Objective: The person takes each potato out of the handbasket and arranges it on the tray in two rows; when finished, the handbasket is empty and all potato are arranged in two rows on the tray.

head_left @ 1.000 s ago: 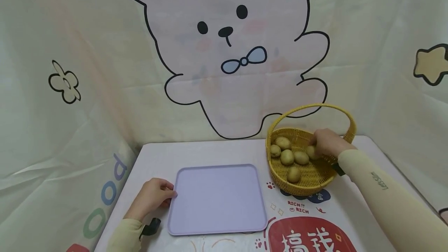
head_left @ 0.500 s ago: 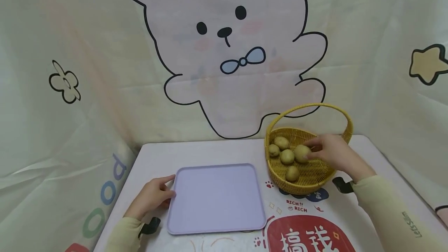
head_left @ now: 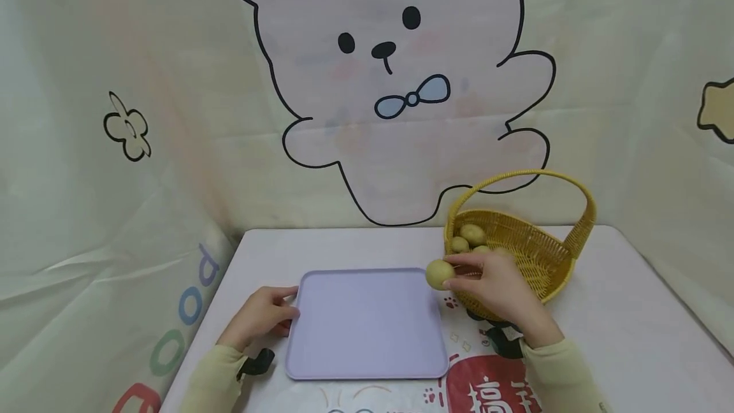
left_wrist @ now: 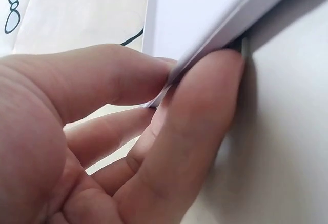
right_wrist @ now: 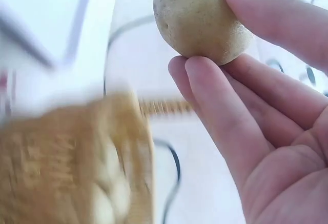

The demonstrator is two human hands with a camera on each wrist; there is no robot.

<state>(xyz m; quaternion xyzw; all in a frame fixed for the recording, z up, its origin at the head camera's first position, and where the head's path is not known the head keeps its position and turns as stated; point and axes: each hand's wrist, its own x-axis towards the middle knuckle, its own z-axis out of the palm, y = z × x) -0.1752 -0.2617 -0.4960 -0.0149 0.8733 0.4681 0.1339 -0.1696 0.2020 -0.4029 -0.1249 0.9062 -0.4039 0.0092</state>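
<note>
A round, pale brown potato (head_left: 439,275) is pinched between the thumb and fingertips of my right hand (head_left: 496,289), in the air over the gap between tray and basket. The right wrist view shows small dark eyes in the skin of this potato (right_wrist: 200,19). At the left edge of the lilac rectangular tray (head_left: 367,330), my left hand (head_left: 260,316) grips the rim. Close up in the left wrist view, the fingers (left_wrist: 205,96) meet at the tray rim (left_wrist: 220,32) from both sides. Nothing lies on the tray.
The yellow woven basket (head_left: 550,260) with its tall arched handle stands at the back right, partly behind my right hand. Several potatoes (head_left: 473,234) lie in its left side. A printed cloth (head_left: 619,311) covers the table, and a cartoon curtain (head_left: 367,190) hangs behind.
My right hand has lifted the potato out of the basket and carried it left toward the tray's far right corner. My left hand has stayed at the tray. The head view has turned slightly.
</note>
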